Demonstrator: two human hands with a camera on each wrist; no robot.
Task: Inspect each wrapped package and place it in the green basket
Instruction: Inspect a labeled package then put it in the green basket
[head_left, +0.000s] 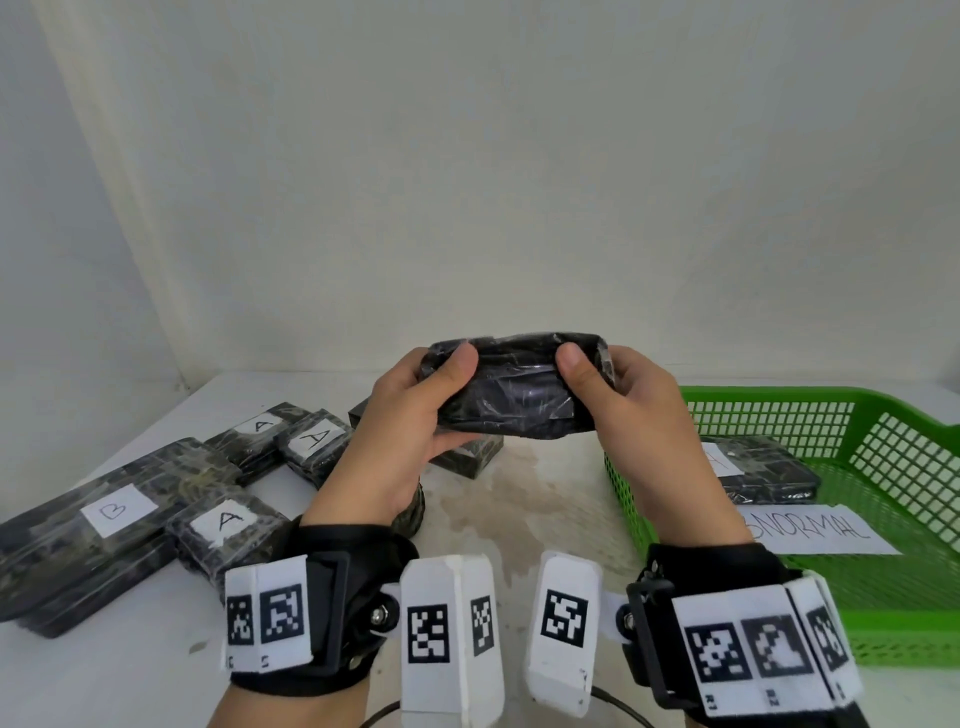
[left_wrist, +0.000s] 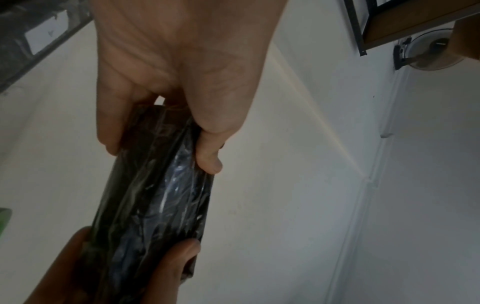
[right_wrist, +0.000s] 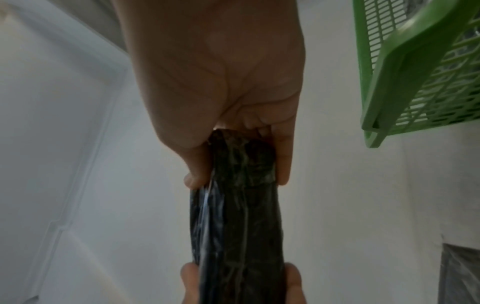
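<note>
I hold a black package wrapped in clear film (head_left: 514, 387) up above the table with both hands. My left hand (head_left: 415, 405) grips its left end, thumb on the near face and fingers behind. My right hand (head_left: 623, 400) grips the right end the same way. The left wrist view shows the package (left_wrist: 155, 195) edge-on between my left hand (left_wrist: 166, 131) above and the right hand's fingers below. In the right wrist view the package (right_wrist: 233, 216) runs away from my right hand (right_wrist: 233, 156). The green basket (head_left: 883, 587) sits at the right with one labelled package (head_left: 763, 473) inside.
Several wrapped packages with white A and B labels (head_left: 156, 509) lie on the white table at the left, and another one (head_left: 467, 457) sits under my hands. A paper sheet reading NORMAL (head_left: 826, 530) lies in the basket. A white wall stands close behind.
</note>
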